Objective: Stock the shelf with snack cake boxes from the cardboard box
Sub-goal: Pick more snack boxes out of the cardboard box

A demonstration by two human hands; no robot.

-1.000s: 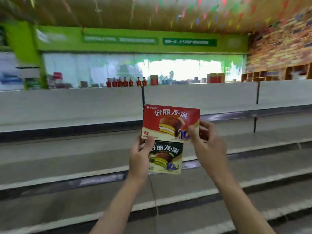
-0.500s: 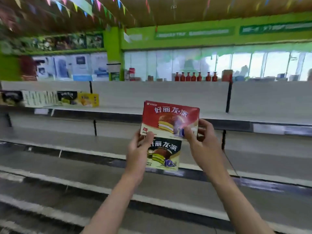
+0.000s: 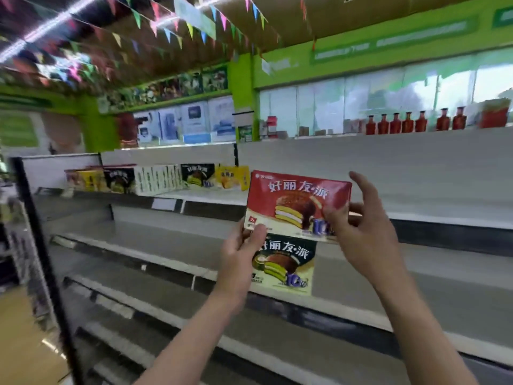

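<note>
- We are facing a long grey shelving unit (image 3: 416,168) in a shop with green walls (image 3: 241,79), strings of coloured pennants (image 3: 166,31) hanging under the ceiling.
- The tiers in front of us are showing bare grey boards; a black upright post (image 3: 41,259) is closing off the unit's left end.
- On the upper tier, to the left, a row of snack boxes (image 3: 155,180) is standing: orange, yellow, dark and white packs side by side, a yellow pack (image 3: 233,177) at the right end of the row.
- Along the top of the unit, red bottles (image 3: 413,125) are lining up, with a red carton (image 3: 495,113) just to their right.
- We are holding two snack cake boxes in the air in front of the tiers, well right of the stocked row and touching no board.
- Left hand (image 3: 240,259) is gripping the lower left corner of the red snack cake box (image 3: 297,204), thumb on its face.
- Right hand (image 3: 363,234) is pinching that box's lower right corner, with the index finger sticking up free.
- The dark green snack cake box (image 3: 286,262) is sitting behind and below the red one, its top overlapped; we cannot tell which fingers are carrying it.
- The cardboard box is out of frame; the frame edges are blurred, so the shelf labels are unreadable.
</note>
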